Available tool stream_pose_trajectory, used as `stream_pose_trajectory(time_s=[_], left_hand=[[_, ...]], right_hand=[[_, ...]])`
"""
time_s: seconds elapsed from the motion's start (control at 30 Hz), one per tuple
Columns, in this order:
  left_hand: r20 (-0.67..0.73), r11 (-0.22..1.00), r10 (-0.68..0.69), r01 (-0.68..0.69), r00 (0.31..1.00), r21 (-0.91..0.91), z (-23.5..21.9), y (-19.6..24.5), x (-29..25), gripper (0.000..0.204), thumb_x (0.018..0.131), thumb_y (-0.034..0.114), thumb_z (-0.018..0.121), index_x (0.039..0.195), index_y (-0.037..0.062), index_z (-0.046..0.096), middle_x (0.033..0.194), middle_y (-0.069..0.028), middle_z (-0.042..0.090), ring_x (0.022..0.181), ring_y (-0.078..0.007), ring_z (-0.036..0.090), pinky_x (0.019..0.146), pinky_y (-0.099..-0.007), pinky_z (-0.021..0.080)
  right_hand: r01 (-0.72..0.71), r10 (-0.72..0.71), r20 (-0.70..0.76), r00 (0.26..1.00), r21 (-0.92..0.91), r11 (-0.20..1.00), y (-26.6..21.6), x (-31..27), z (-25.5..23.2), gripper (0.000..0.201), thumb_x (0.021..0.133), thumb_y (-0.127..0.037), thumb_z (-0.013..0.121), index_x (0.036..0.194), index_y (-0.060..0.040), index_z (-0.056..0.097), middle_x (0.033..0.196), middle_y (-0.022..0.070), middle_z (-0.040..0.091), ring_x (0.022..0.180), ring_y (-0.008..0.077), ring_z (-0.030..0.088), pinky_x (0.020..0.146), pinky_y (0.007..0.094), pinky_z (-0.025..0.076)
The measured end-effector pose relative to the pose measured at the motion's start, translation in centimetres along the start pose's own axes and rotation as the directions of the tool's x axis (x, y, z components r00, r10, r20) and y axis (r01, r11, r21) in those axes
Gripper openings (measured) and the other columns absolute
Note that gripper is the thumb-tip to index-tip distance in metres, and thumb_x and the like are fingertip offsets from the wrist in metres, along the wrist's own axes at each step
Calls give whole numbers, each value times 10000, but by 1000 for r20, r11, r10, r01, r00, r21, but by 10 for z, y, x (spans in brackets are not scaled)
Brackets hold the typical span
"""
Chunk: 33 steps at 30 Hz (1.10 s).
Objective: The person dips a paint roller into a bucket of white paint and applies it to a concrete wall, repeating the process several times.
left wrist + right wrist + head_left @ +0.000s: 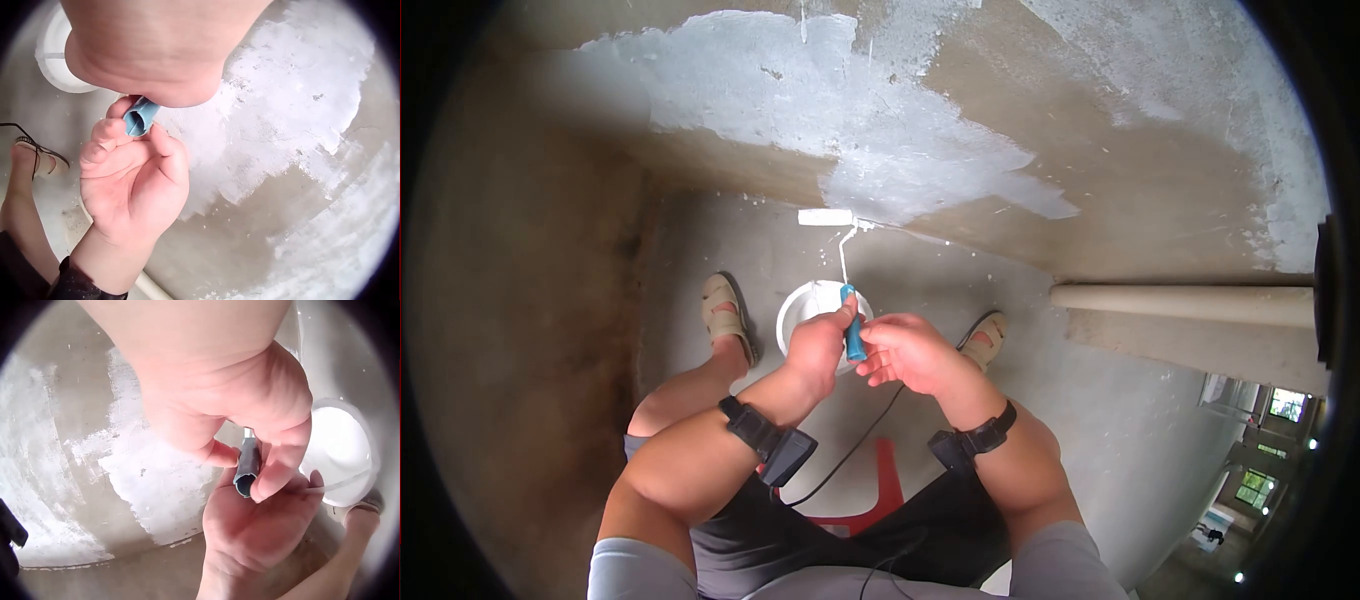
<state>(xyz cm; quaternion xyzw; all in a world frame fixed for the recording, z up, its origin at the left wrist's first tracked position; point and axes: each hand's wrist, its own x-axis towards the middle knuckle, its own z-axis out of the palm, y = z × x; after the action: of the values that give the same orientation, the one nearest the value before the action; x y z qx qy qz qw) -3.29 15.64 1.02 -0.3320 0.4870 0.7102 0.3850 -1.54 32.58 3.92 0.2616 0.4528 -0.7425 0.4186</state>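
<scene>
A paint roller with a blue handle (855,340) points away from me in the head view. Its bent metal frame leads to a white, paint-covered roller sleeve (825,217) near the foot of the wall. My left hand (812,345) grips the handle, thumb along its top. The right hand (910,352) is at the handle's rear end, with thumb and fingers on either side of it. Both wrist views show the handle's hollow end, in the right wrist view over the left palm (250,528). Below the hands stands a white bucket (788,318), partly hidden by them.
The wall ahead carries patches of white paint (750,80) over bare grey-brown plaster. A pale pipe (1180,302) runs along the wall's base at right. My sandalled feet flank the bucket, and a red stool (888,475) shows between my legs. A black cable (855,450) hangs there.
</scene>
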Motion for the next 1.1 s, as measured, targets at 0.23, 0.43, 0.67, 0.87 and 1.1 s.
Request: stream_pose_trajectory(time_s=[0.23,0.43,0.67,0.87,1.1], left_hand=[[63,995,27,-33,998,94,-8,7,-11,390,1021,399,573,1075,27,674,1030,-82,655,971,-202,572,892,-346,443],[74,996,39,-45,997,77,-13,6,-13,390,1021,413,568,989,41,680,920,-72,640,829,-183,567,773,-328,464],[124,983,-15,-8,992,186,-6,-1,-24,365,1042,349,514,975,24,665,837,-61,621,722,-162,538,715,-316,455],[-15,884,181,-156,983,441,5,5,-28,305,1030,271,494,1066,17,659,926,-82,632,798,-170,567,817,-288,447],[-16,844,278,-237,960,481,-33,-7,20,374,1029,338,470,897,16,607,837,-74,587,764,-185,511,709,-338,438]], right_hand=[[-88,85,-64,994,-51,995,-9,8,18,218,964,-227,559,1017,-24,617,907,105,684,759,241,688,621,355,551],[-118,125,-69,990,104,988,2,14,30,307,974,-356,517,989,-62,605,848,77,647,694,221,639,631,356,529],[-59,113,-145,983,338,939,19,4,43,317,981,-428,527,990,-119,598,698,39,557,555,163,526,485,287,402],[5,72,-222,972,327,945,28,-7,21,418,1049,-489,449,1042,-85,557,657,10,483,508,116,430,437,271,321],[41,-83,-422,903,-108,993,26,-15,-17,267,1020,-323,566,1042,-57,577,845,44,631,646,140,606,517,301,474]])
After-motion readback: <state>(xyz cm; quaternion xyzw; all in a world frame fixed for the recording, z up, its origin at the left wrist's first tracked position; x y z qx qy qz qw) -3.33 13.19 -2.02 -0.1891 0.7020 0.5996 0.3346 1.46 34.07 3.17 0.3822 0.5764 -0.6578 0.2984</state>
